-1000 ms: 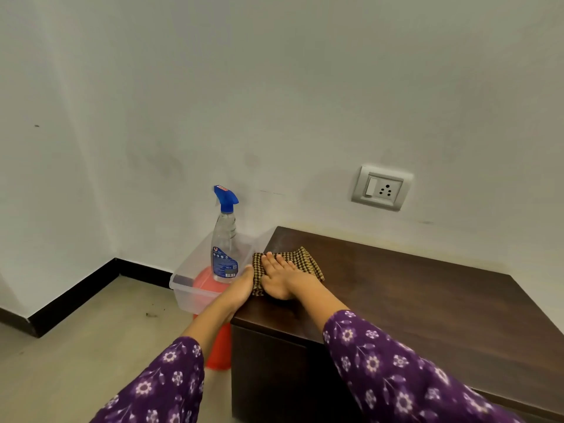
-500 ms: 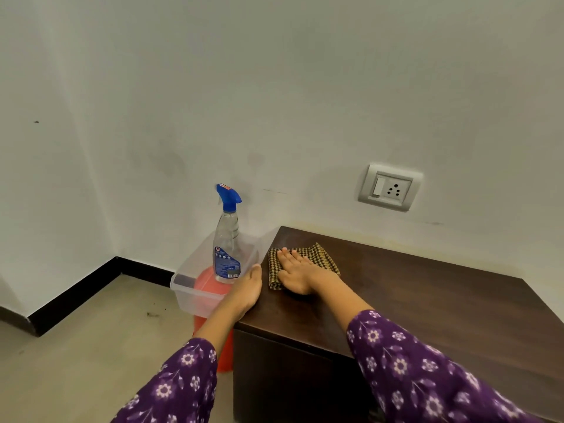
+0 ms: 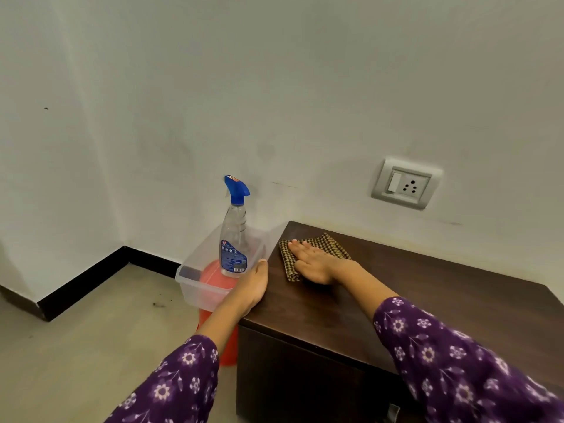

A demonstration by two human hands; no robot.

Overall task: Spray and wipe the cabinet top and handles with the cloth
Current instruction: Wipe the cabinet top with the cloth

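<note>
On the far left corner of the dark cabinet top (image 3: 427, 300), my right hand (image 3: 314, 264) presses flat, fingers straight, on the checked cloth (image 3: 331, 243), while my left hand (image 3: 250, 288) rests open-fingered against the top's left edge, beside the spray bottle (image 3: 233, 239) standing in a clear tub (image 3: 195, 290).

Right hand (image 3: 317, 264) presses checked cloth (image 3: 326, 244) flat on cabinet top (image 3: 412, 300).
</note>
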